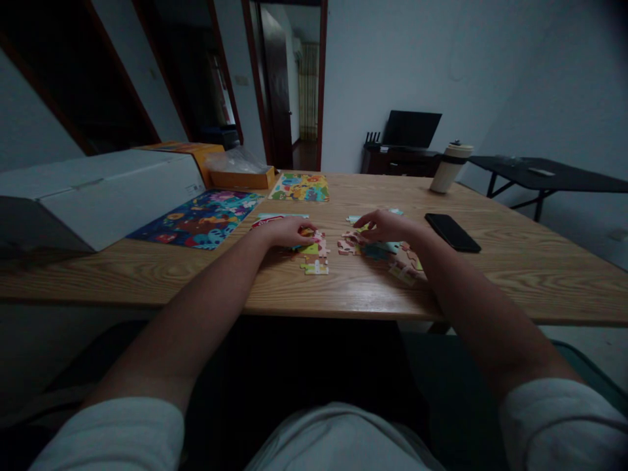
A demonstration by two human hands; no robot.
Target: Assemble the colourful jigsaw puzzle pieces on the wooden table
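Table (343, 294), near edge: L hand (287, 232) flat w/ fingers curled on a puzzle chunk (314, 252); R hand (385, 227) fingertips pressing loose pieces (350, 243), just beside a 2nd joined patch (405, 258). Hands apart, gap between. Phone (451, 232) right of R hand. Farther: blue puzzle (199, 219), white box (98, 193), finished puzzle (300, 188), cup (450, 168).

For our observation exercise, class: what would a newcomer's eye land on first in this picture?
First, the two hands: the left hand and right hand rest on loose puzzle pieces at the near middle of the wooden table. Next, the dark-blue finished puzzle lying to the left beside a white box. On the right, a black phone lies flat, with a pale cup behind it.
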